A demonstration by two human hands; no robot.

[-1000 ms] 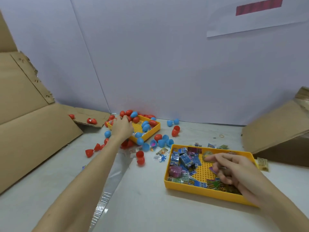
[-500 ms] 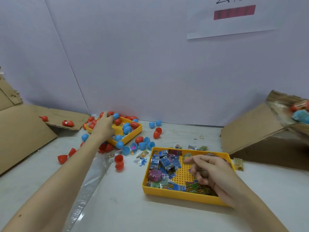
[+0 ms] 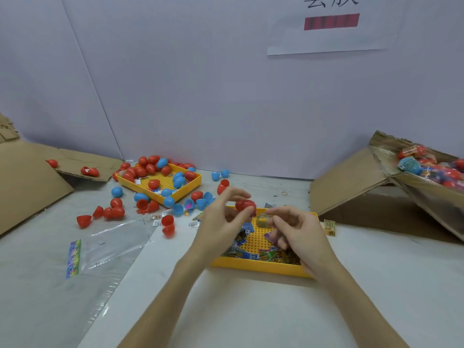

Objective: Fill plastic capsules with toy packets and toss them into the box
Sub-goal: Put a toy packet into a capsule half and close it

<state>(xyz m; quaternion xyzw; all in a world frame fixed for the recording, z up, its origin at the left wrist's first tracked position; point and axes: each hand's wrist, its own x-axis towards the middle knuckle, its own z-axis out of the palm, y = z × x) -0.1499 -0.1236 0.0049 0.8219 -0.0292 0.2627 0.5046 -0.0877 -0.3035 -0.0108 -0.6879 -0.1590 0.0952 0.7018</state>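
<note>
Red capsule (image 3: pixel 244 205), L hand (image 3: pixel 224 219) pinch

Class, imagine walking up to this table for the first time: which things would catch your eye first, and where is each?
First, the two hands at centre: the left hand pinches a red capsule, and the right hand holds a toy packet above the near yellow tray. Next, red and blue capsule halves scattered around the far-left tray, and a cardboard box of filled capsules at far right.

red capsule half (image 3: pixel 245 205) is pinched by left hand (image 3: pixel 222 223) | toy packet (image 3: pixel 264 219) is gripped by right hand (image 3: pixel 298 231) | both are held over yellow tray (image 3: pixel 261 267) | box (image 3: pixel 411 184) is seen at right, filled capsules inside
</note>
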